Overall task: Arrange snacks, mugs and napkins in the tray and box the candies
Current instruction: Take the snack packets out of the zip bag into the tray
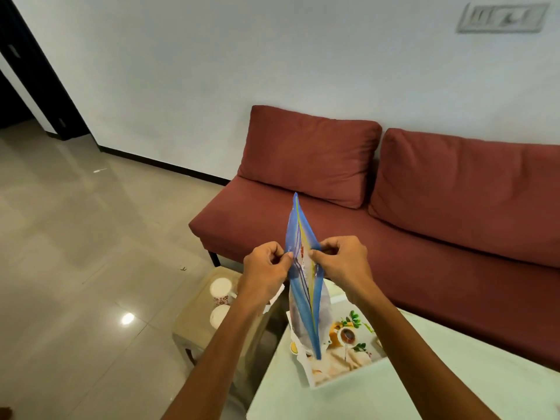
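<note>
Both hands, the left hand (266, 262) and the right hand (341, 259), pinch the blue snack bag (303, 283) closed-fingered, above the tray (348, 356). We should pull the sides apart evenly and slowly, keeping the bag over the tray.

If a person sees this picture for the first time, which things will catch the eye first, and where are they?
First the blue snack bag, held upright in the centre, its top pinched from both sides by the left hand and the right hand. Behind it, a dark red sofa fills the right side against the wall. Below the bag, a printed tray lies on the pale table, and two mugs stand on a low stool at the left.
</note>
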